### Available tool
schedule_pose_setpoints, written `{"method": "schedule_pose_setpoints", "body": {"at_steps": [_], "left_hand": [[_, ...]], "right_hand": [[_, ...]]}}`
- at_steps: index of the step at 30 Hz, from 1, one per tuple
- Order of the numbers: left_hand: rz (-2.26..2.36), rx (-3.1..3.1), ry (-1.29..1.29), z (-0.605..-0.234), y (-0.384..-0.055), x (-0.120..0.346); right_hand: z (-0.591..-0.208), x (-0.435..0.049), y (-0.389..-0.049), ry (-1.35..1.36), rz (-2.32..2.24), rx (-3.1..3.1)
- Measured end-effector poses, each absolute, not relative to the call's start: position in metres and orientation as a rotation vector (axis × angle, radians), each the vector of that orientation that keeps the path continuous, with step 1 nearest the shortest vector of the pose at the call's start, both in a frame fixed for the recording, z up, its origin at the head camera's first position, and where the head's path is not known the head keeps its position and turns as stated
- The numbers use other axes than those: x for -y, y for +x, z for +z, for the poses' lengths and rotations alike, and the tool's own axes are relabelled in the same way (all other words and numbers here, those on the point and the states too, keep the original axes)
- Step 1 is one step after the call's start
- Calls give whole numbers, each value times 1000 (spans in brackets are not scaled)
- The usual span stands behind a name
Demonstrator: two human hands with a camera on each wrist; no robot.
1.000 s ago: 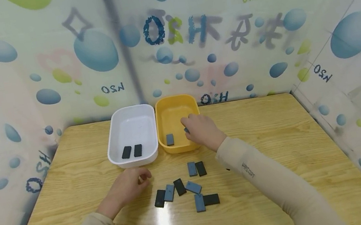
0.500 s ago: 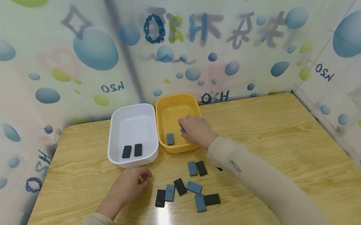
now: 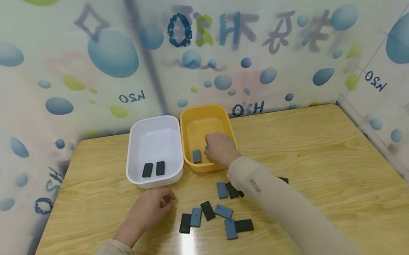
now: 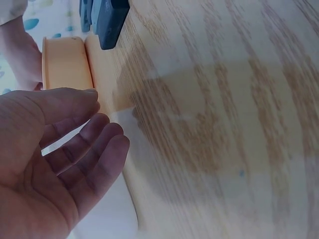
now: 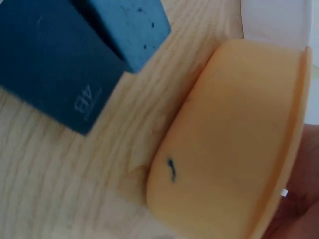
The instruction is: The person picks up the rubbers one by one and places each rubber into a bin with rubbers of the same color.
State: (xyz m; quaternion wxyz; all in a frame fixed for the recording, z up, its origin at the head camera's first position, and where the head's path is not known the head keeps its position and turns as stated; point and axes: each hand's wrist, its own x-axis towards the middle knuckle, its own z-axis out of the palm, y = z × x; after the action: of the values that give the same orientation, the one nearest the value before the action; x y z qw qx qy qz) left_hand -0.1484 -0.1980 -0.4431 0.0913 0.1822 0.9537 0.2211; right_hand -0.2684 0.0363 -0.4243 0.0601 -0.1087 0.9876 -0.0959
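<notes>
- The left hand [image 3: 149, 210] rests on the wooden desk [image 3: 358, 174] near the front of the white tray [image 3: 137, 175]; its fingers are loosely curled and hold nothing, and the left wrist view shows the palm released and bare.
- The white tray stands at the far side of the desk and holds two black blocks [image 3: 153, 169] lying side by side.
- Just beside it, touching or nearly so, stands the yellow tray [image 3: 203, 119], with one blue block [image 3: 196, 156] lying flat inside near its front.
- A loose pile of blue and black blocks [image 3: 212, 214] lies on the desk in front of the two trays, between the two forearms.
- The right hand [image 3: 219, 148] reaches into the yellow tray, fingers bent downward onto its floor; a sliver of blue shows at the fingertips, so it seems to be grasping a second blue block, though the hand hides most of it.
- The right wrist view shows the yellow tray's outer wall and two blocks lying on the desk close to it.
</notes>
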Motion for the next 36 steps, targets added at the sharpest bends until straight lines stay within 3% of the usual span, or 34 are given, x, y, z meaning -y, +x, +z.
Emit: {"method": "schedule_pose_setpoints", "body": {"at_steps": [15, 36], "left_hand": [[657, -2845, 541, -448, -147, 197], [662, -2840, 498, -449, -146, 199]], "right_hand": [[-434, -31, -273, -137, -396, -2954], [-440, -28, -277, -79, -437, -2898]]}}
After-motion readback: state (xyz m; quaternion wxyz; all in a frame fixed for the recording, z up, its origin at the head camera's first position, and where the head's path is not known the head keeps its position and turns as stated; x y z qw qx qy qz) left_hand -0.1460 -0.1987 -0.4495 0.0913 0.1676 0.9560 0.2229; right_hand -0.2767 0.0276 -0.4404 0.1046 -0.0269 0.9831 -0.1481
